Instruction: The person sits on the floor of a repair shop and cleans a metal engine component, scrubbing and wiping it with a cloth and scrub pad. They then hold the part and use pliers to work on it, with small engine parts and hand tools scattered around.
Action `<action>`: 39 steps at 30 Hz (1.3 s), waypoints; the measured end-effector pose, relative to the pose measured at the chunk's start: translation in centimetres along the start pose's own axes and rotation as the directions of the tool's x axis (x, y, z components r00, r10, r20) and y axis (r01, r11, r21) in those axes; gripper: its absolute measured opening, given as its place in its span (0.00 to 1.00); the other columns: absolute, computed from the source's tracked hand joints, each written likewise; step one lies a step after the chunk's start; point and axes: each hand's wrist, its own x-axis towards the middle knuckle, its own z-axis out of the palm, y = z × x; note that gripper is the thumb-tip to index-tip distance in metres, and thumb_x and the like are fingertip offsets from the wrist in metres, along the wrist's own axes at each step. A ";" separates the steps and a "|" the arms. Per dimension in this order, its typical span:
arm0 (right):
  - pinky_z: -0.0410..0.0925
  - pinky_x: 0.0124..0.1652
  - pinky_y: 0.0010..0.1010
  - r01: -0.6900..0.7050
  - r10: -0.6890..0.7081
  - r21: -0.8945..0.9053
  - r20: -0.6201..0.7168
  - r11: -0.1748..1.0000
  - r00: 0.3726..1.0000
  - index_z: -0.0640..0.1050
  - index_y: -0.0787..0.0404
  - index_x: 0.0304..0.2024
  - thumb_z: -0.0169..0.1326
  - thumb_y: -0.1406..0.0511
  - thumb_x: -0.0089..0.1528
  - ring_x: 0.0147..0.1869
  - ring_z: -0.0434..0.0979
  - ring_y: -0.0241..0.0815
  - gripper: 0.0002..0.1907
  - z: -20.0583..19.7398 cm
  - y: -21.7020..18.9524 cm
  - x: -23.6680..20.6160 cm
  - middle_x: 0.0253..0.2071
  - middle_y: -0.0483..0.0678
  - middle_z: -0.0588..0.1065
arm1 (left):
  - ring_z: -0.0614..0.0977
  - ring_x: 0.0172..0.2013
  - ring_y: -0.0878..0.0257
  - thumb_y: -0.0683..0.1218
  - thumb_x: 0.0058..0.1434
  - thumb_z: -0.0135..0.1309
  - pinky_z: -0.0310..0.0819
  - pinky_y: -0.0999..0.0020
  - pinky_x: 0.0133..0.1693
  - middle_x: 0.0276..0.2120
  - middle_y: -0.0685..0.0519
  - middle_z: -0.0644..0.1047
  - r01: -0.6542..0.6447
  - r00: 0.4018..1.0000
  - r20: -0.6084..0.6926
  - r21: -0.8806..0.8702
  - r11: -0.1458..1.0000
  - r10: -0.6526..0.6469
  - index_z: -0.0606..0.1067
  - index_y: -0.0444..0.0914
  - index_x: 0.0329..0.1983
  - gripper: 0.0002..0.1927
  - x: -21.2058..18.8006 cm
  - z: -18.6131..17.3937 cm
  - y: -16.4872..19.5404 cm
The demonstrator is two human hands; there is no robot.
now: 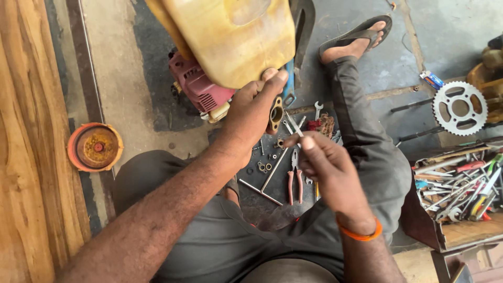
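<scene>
My left hand [251,112] grips a small brownish metal part with a round hole [275,114], held just under a large yellowed plastic tank [230,36]. A pink small engine [196,86] lies on the floor behind that hand. My right hand [325,167], with an orange band at the wrist, pinches a thin metal tool [294,126] whose tip points toward the held part. Below the hands, on the floor between my legs, lie red-handled pliers [294,183], long metal rods [264,183] and small washers and nuts [264,166].
A rusty orange round cap [95,147] sits at the left beside a wooden board [31,141]. A toothed chain sprocket [459,108] lies at the right. A box full of spanners and screwdrivers [461,188] stands at the lower right. My sandalled foot [356,39] rests ahead.
</scene>
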 end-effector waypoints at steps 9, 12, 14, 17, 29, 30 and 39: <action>0.48 0.24 0.22 -0.037 0.036 0.097 0.018 0.995 0.999 0.77 0.64 0.40 0.42 0.56 0.73 0.24 0.50 0.26 0.20 1.8 1.8 0.8 0.20 0.34 0.56 | 0.68 0.22 0.72 0.56 0.66 0.53 0.64 0.71 0.26 0.20 0.61 0.68 -0.079 0.996 0.038 0.088 0.993 0.076 0.71 0.37 0.26 0.20 -0.3 0.2 -2.0; 0.48 0.24 0.22 -0.005 0.006 0.102 -0.014 0.995 1.000 0.76 0.63 0.39 0.42 0.56 0.73 0.24 0.51 0.26 0.20 2.5 2.1 0.8 0.21 0.34 0.56 | 0.72 0.22 0.71 0.55 0.64 0.52 0.66 0.72 0.27 0.21 0.60 0.72 0.001 1.000 0.006 -0.011 1.000 -0.001 0.77 0.37 0.32 0.16 -0.1 0.3 -2.2; 0.49 0.25 0.22 0.046 -0.040 0.111 -0.055 0.993 0.998 0.76 0.64 0.40 0.43 0.56 0.73 0.26 0.52 0.26 0.19 3.1 2.2 0.9 0.22 0.34 0.58 | 0.73 0.24 0.71 0.55 0.64 0.52 0.67 0.72 0.28 0.23 0.60 0.73 -0.037 0.999 0.004 -0.018 0.999 0.037 0.77 0.36 0.34 0.18 0.0 0.4 -2.3; 0.49 0.25 0.21 -0.001 0.005 0.144 -0.028 0.990 1.000 0.76 0.64 0.39 0.44 0.56 0.74 0.26 0.52 0.26 0.19 3.1 1.8 0.8 0.22 0.34 0.58 | 0.74 0.23 0.70 0.57 0.64 0.51 0.69 0.71 0.27 0.23 0.59 0.73 -0.016 1.000 -0.007 0.070 0.997 0.017 0.77 0.36 0.34 0.19 -0.2 0.4 -2.3; 0.54 0.26 0.22 0.058 -0.067 -0.077 -0.119 0.995 0.991 0.77 0.64 0.37 0.45 0.57 0.73 0.26 0.56 0.26 0.19 3.6 2.1 0.6 0.22 0.35 0.62 | 0.74 0.23 0.66 0.58 0.62 0.52 0.71 0.66 0.27 0.22 0.58 0.72 -0.034 0.999 -0.033 0.125 0.992 0.038 0.74 0.35 0.34 0.20 -0.6 0.8 -2.1; 0.55 0.26 0.22 0.086 -0.107 -0.138 -0.153 0.987 0.982 0.77 0.64 0.37 0.45 0.57 0.73 0.27 0.57 0.26 0.18 3.8 2.2 0.6 0.22 0.36 0.63 | 0.73 0.22 0.65 0.58 0.61 0.52 0.69 0.64 0.25 0.22 0.57 0.70 0.024 0.999 -0.034 0.092 0.995 -0.021 0.73 0.35 0.33 0.20 -0.6 0.7 -2.2; 0.62 0.28 0.25 0.222 -0.380 -0.444 -0.305 0.868 0.873 0.77 0.65 0.43 0.47 0.62 0.73 0.28 0.64 0.28 0.14 6.4 3.7 0.2 0.23 0.42 0.69 | 0.69 0.26 0.70 0.54 0.65 0.51 0.63 0.69 0.28 0.24 0.61 0.68 -0.043 0.997 -0.067 -0.200 0.979 0.030 0.71 0.39 0.30 0.14 -0.4 0.8 -3.3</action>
